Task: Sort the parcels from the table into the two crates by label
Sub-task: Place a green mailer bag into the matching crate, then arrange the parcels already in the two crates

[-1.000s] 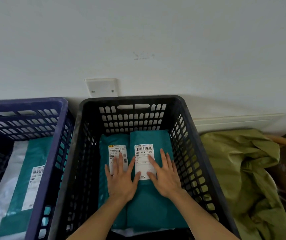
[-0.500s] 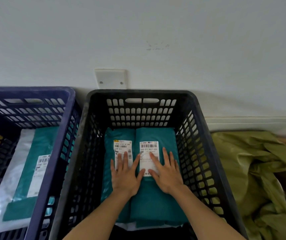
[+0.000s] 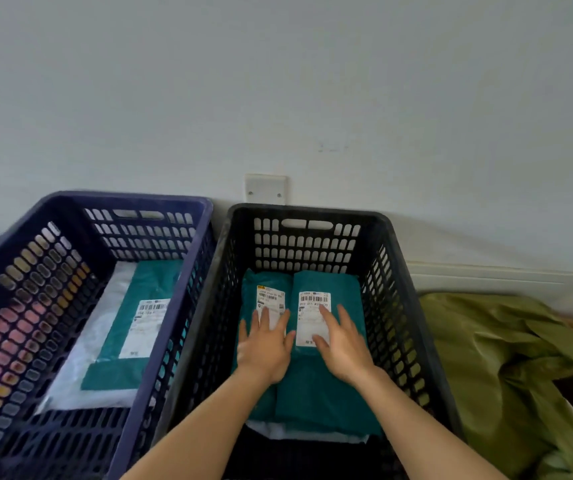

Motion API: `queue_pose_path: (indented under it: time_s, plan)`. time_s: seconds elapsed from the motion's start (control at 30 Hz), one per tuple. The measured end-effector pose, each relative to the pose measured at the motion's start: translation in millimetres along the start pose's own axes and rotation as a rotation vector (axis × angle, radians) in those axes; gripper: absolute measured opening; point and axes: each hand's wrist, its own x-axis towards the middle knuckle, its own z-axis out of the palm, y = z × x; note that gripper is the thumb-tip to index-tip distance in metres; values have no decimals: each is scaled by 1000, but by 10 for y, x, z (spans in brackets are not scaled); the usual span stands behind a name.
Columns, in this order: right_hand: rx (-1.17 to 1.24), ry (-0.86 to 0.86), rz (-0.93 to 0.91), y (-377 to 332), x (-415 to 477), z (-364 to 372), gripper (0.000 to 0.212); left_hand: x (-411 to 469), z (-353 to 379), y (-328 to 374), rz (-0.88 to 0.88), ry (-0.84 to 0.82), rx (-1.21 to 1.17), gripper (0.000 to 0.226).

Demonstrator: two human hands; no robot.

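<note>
Two teal parcels lie side by side inside the black crate point(image 3: 413, 292), each with a white barcode label. My left hand point(image 3: 266, 344) lies flat on the left teal parcel point(image 3: 248, 296), fingers straight and partly over its label. My right hand point(image 3: 342, 341) lies flat on the right teal parcel point(image 3: 343, 289), fingers spread beside and over its label. Neither hand grips anything. A white parcel edge shows under the teal ones at the crate's near end. The blue crate point(image 3: 181, 306) to the left holds a teal parcel point(image 3: 139, 327) with a label, on top of a white one.
The crates stand against a pale wall with a white wall plate point(image 3: 266, 188) above them. An olive-green plastic bag point(image 3: 506, 368) lies crumpled right of the black crate. No table is in view.
The view has swung left and tilted, so more of the blue crate shows. Both hands stay flat on the two teal parcels; the right hand has shifted slightly toward its label.
</note>
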Motion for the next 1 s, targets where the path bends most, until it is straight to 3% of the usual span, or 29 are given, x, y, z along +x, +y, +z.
queue_pose_path:
  time_s: [0.23, 0.47, 1.0]
  plan:
    - [111, 170, -109, -387, -556, -291, 58, -758, -460, -118, 35, 238, 111, 55]
    - [177, 231, -312, -1043, -1095, -330, 53, -1622, -843, -499, -78, 398, 76, 55]
    - [267, 196, -709, -3218, -1559, 248, 44, -2996, -1390, -2434, -440, 615, -4, 53]
